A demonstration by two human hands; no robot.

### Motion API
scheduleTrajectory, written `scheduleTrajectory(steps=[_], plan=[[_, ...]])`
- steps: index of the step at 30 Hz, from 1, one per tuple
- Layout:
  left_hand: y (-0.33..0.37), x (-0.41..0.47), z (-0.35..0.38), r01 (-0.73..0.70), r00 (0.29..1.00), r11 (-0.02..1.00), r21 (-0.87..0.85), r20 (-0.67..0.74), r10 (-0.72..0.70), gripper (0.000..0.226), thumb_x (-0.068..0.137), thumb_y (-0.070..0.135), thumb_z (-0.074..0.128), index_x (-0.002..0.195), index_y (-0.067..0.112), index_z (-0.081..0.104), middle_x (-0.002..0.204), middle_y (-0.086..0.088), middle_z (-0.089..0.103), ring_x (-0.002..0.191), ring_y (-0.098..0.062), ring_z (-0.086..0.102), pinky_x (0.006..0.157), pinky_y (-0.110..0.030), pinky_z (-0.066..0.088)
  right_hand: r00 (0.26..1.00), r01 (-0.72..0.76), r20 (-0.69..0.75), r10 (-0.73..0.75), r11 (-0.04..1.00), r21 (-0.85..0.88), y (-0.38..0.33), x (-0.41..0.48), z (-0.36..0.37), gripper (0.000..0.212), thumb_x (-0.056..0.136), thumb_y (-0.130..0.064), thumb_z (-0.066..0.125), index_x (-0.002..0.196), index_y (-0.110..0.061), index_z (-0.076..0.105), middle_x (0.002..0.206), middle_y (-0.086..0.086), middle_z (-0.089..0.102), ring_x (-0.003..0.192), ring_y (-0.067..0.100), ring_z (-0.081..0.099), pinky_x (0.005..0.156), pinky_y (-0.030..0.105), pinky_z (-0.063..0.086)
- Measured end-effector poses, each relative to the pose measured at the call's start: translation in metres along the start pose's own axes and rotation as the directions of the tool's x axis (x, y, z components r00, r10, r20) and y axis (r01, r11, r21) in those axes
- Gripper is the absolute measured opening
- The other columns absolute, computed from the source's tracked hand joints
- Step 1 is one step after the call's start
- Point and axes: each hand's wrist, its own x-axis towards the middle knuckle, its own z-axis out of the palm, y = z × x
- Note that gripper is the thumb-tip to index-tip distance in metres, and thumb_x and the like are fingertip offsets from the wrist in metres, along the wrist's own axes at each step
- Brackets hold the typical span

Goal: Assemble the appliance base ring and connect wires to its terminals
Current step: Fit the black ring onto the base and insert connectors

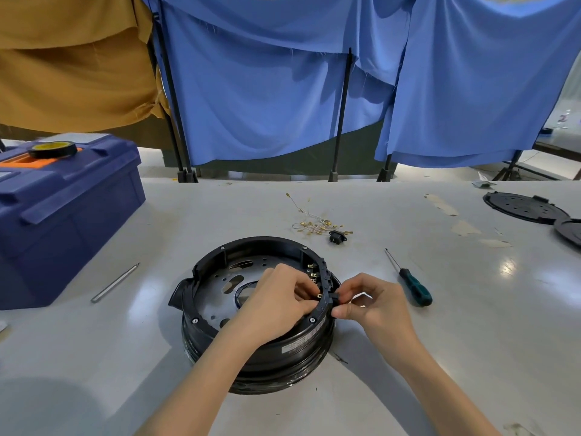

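Observation:
The black appliance base ring (251, 247) lies upside down on the grey table, with a perforated metal plate inside it. Gold terminals (311, 272) stand along its right inner wall. My left hand (276, 300) reaches inside the ring and pinches at the wall near the terminals. From outside the rim, my right hand (367, 302) pinches a small black connector block (334, 298) set in the ring's right edge. A bundle of thin wires with gold lugs (314, 223) lies beyond the ring, next to a loose black socket (337, 237).
A green-handled screwdriver (415, 287) lies right of the ring and a metal rod (114, 283) lies to its left. A blue toolbox (63, 212) with a tape roll (52, 149) stands at the left. Black round covers (525, 210) lie at the far right.

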Motion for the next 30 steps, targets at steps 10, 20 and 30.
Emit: scheduleTrajectory(steps=[10, 20, 30], plan=[[0.007, -0.006, 0.002, -0.001, 0.998, 0.984, 0.178, -0.055, 0.011, 0.004, 0.087, 0.027, 0.066, 0.091, 0.027, 0.069, 0.083, 0.009, 0.065, 0.080, -0.007, 0.060, 0.077, -0.033, 0.055, 0.995, 0.029, -0.097, -0.034, 0.998, -0.052, 0.001, 0.000, -0.001, 0.029, 0.070, 0.011, 0.076, 0.064, -0.017, 0.073, 0.069, 0.005, 0.073, 0.067, 0.030, 0.067, 0.073, 0.034, 0.052], [0.018, -0.008, 0.006, -0.129, 0.990, 0.853, 0.506, 0.022, 0.138, 0.006, 0.096, 0.015, 0.051, 0.095, 0.020, 0.047, 0.101, -0.002, 0.057, 0.091, -0.024, 0.051, 0.067, -0.032, 0.032, 0.882, 0.318, -0.166, -0.442, 0.816, -0.484, 0.006, -0.005, 0.017, 0.029, 0.063, 0.026, 0.070, 0.061, -0.002, 0.068, 0.059, -0.003, 0.055, 0.068, 0.028, 0.055, 0.062, 0.012, 0.038], [0.023, -0.009, 0.007, -0.119, 0.990, 0.841, 0.528, 0.004, 0.138, 0.012, 0.094, 0.009, 0.050, 0.091, 0.019, 0.045, 0.100, -0.001, 0.056, 0.087, -0.022, 0.047, 0.065, -0.029, 0.024, 0.940, 0.164, -0.236, -0.247, 0.932, -0.324, 0.007, -0.006, 0.028, 0.050, 0.070, 0.027, 0.059, 0.058, -0.021, 0.053, 0.071, 0.009, 0.054, 0.068, 0.027, 0.058, 0.061, 0.027, 0.043]])
